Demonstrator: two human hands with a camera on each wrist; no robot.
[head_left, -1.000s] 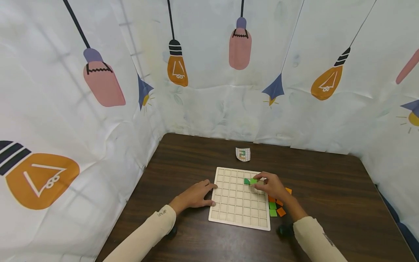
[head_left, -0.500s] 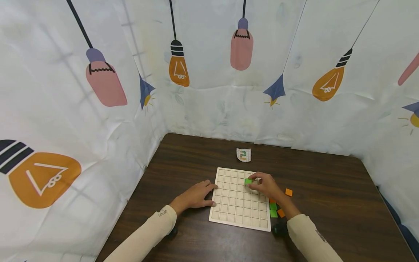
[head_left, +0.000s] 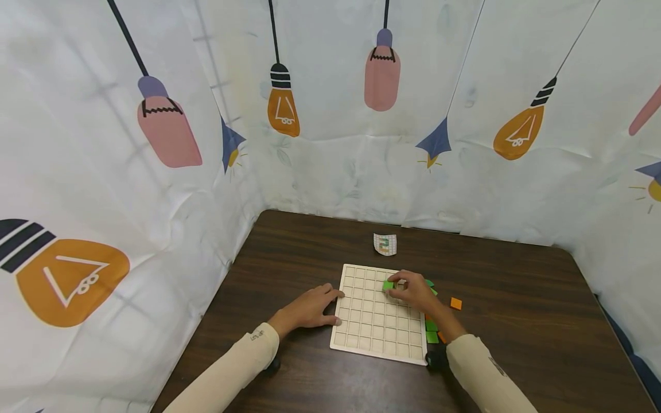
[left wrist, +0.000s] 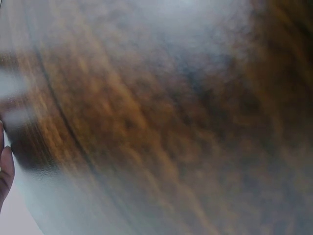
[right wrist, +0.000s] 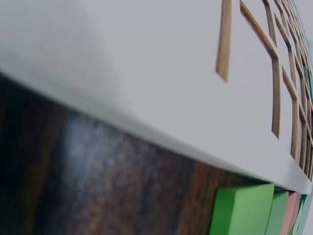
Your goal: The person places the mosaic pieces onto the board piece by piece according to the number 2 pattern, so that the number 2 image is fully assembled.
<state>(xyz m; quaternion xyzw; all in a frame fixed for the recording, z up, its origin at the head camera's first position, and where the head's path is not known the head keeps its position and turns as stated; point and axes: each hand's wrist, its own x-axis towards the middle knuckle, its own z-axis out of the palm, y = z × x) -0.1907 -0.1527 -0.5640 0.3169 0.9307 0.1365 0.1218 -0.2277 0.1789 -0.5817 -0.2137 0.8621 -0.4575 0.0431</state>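
Observation:
My right hand [head_left: 413,292] pinches a light green square tile [head_left: 388,285] between thumb and fingers, over the upper part of the cream gridded board [head_left: 361,338]. The board lies on the dark wooden table. At its left edge rests my left hand [head_left: 307,308], thumb and fingers spread along the rim. Only the fingertips [left wrist: 6,171] of that hand show in the left wrist view. The board's raised grid and near edge [right wrist: 146,63] fill much of the right wrist view, which does not show the right hand.
Green tiles [head_left: 431,337] lie along the board's right edge, partly hidden by the right arm; their sides [right wrist: 244,210] show in the right wrist view. An orange tile [head_left: 456,303] lies farther right. A small printed card [head_left: 384,244] sits beyond the board.
My right hand has moved left over the board with the light green tile. The dark green tile seen beside it earlier no longer shows in the head view. My left hand stays put.

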